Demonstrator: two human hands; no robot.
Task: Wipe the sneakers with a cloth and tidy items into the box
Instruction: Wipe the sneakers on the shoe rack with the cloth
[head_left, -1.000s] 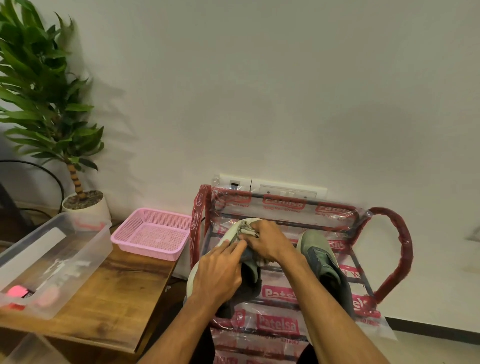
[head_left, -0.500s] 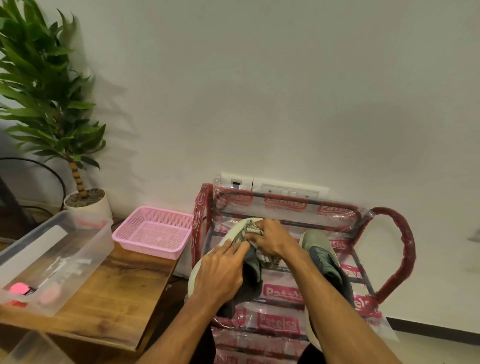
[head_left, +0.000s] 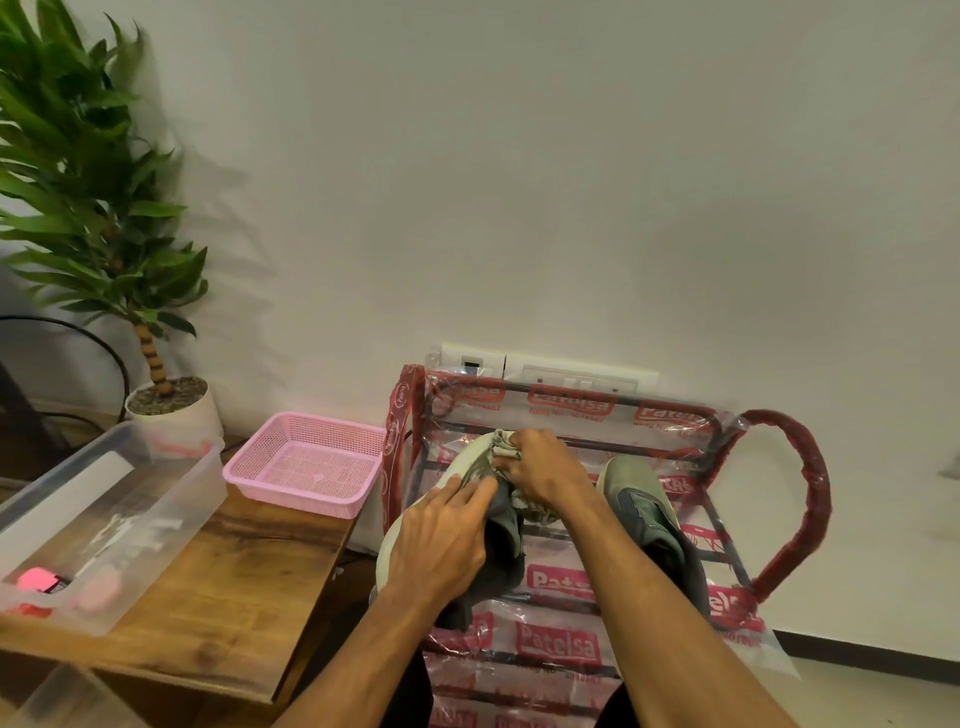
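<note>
White plastered wall (head_left: 571, 182) fills the background, with a white switch plate (head_left: 576, 374) low on it. Below stands a metal shoe rack wrapped in red-printed clear plastic (head_left: 779, 499).

On the rack's top tier, near its left edge, a grey-green sneaker with a white sole (head_left: 467, 465) lies tilted on its side. The left hand (head_left: 441, 545) presses on it, fingers nearly straight. The right hand (head_left: 545, 467) clutches a bunched pale cloth (head_left: 503, 444) at the toe. A second grey-green sneaker (head_left: 644, 504) sits upright towards the right edge.

Brown wooden table (head_left: 234, 597) to the left: pink plastic mesh basket (head_left: 322, 418) at its far right corner, clear plastic box (head_left: 171, 514) along the left edge. Leafy potted plant (head_left: 78, 208) behind the box.
</note>
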